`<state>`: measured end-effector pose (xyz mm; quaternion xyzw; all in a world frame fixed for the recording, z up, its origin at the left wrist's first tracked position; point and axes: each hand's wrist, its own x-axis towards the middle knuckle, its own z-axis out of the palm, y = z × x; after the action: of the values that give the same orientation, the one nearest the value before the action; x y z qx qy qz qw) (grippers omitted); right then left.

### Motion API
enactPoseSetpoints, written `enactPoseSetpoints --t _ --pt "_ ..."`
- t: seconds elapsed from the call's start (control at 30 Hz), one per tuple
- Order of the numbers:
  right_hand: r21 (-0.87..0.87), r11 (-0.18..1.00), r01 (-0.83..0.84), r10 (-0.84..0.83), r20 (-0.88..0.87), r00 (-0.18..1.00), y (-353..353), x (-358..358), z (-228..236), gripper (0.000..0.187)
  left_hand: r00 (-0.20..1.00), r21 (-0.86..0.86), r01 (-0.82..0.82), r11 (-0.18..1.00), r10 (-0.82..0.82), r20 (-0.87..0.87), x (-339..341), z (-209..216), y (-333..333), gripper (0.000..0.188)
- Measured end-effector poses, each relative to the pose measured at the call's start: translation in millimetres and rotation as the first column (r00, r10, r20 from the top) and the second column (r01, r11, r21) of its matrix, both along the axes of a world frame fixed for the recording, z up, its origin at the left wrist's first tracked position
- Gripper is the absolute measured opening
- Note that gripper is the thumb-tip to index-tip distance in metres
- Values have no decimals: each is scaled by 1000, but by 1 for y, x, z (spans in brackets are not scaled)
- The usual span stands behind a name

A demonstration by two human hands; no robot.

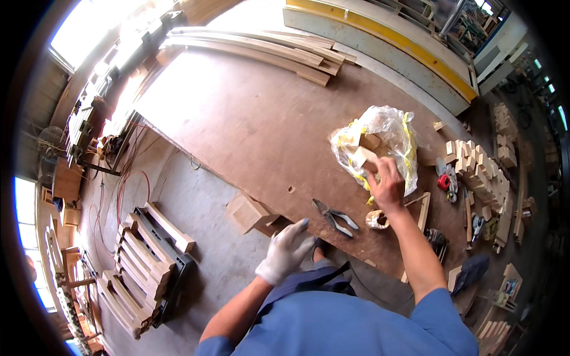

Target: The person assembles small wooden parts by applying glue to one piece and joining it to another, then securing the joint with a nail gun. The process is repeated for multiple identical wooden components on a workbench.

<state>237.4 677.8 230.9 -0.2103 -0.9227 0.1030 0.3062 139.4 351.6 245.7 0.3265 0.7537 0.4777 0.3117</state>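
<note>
My bare right hand (pixel 389 185) pinches a small pale wooden block (pixel 364 159) at the near side of a clear plastic bag (pixel 395 121) with yellow edging. More wooden pieces lie inside the bag, partly hidden by its folds. My left hand (pixel 286 252), in a white glove, is held off the table's near edge with its fingers stretched out and nothing in it. Beside it a wooden block-like piece (pixel 248 212) juts at the table edge. Pliers-like cutters (pixel 338 216) with grey handles lie between my hands, and a roll of tape (pixel 376 219) sits below my right hand.
Long wooden strips (pixel 255 47) lie across the far end of the brown table (pixel 249 118). Stacked small blocks (pixel 481 166), a hammer (pixel 477 226) and a red-and-grey tool (pixel 445 181) are at the right. A pallet of timber (pixel 139 261) stands on the floor at left, near red hoses (pixel 145 178).
</note>
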Motion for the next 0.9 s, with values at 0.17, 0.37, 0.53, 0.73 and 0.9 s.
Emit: enactPoseSetpoints --t 0.17,0.37,0.53,0.73,0.9 --pt "71 979 -189 192 -33 981 -97 35 29 50 323 163 -287 944 -65 944 -6 -25 70 64" --pt "-75 980 -183 181 -36 983 -150 54 21 46 23 121 -402 908 -123 992 18 -54 79 65" --pt "-491 861 136 -154 3 988 -122 106 11 17 -68 191 -337 922 -226 972 7 -52 73 64" --pt "-677 631 378 -522 -10 853 -17 135 -59 30 26 275 -259 926 -278 960 3 -64 72 55" --pt "-721 634 280 -412 -8 911 6 136 -76 17 92 150 -193 970 -134 987 12 -73 82 49"
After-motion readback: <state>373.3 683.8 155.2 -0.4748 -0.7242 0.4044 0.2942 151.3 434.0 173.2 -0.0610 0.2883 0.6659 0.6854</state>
